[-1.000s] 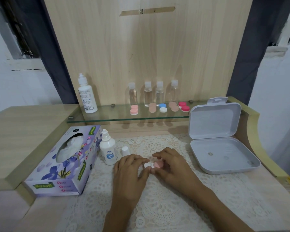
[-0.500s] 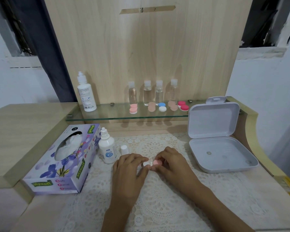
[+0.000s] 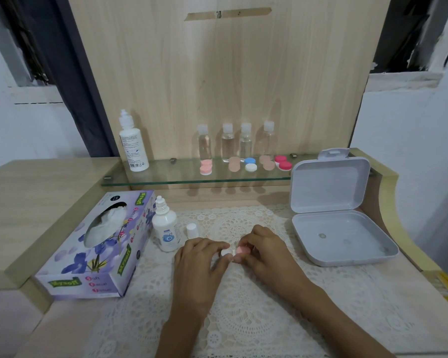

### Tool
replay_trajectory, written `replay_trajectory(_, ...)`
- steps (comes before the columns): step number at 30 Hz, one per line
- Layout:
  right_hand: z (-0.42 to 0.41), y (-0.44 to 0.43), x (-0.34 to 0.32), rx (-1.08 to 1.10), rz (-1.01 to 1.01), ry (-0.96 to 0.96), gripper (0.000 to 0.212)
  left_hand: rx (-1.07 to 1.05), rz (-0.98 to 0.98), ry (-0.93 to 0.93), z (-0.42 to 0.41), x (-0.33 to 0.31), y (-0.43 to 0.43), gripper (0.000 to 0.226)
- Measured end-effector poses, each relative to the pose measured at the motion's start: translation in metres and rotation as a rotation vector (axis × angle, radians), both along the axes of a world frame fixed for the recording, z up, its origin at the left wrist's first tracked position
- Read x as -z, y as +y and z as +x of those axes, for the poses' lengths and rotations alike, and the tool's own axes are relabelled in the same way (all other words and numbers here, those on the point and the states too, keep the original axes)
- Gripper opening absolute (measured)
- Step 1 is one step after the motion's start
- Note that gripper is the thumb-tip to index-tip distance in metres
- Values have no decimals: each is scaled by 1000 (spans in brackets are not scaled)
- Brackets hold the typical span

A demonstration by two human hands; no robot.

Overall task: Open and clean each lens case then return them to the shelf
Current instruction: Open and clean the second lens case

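A small lens case (image 3: 234, 251) with one white cap and one pink cap sits between my two hands, low over the lace mat (image 3: 243, 301). My left hand (image 3: 199, 264) pinches the white side and my right hand (image 3: 264, 251) pinches the pink side. Fingers hide most of the case. On the glass shelf (image 3: 166, 180) lie several other lens cases: a pink and white one (image 3: 206, 167), a beige one (image 3: 234, 164), a blue and white one (image 3: 250, 164), another beige one (image 3: 267, 162) and a red one (image 3: 283, 162).
An open white plastic box (image 3: 344, 239) lies at the right. A tissue box (image 3: 98, 249) stands at the left, beside a small solution bottle (image 3: 166, 228) and its loose white cap (image 3: 192, 230). A tall white bottle (image 3: 133, 143) and several clear bottles (image 3: 227, 143) stand on the shelf.
Both hands stay on the lens case; the fingers have shifted slightly around its caps. The view has tilted a little.
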State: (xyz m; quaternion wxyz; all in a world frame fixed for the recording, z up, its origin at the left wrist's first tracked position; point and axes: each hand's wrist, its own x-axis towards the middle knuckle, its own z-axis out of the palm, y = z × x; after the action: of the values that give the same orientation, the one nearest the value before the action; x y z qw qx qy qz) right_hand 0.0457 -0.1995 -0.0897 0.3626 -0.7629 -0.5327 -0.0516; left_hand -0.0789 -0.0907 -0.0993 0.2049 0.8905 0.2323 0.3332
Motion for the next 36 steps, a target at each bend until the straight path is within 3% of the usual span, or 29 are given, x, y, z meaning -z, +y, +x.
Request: replay_trajectory(36, 1, 3, -1, -38, 19, -24, 15, 20, -55, -27, 2, -2, -3, 21)
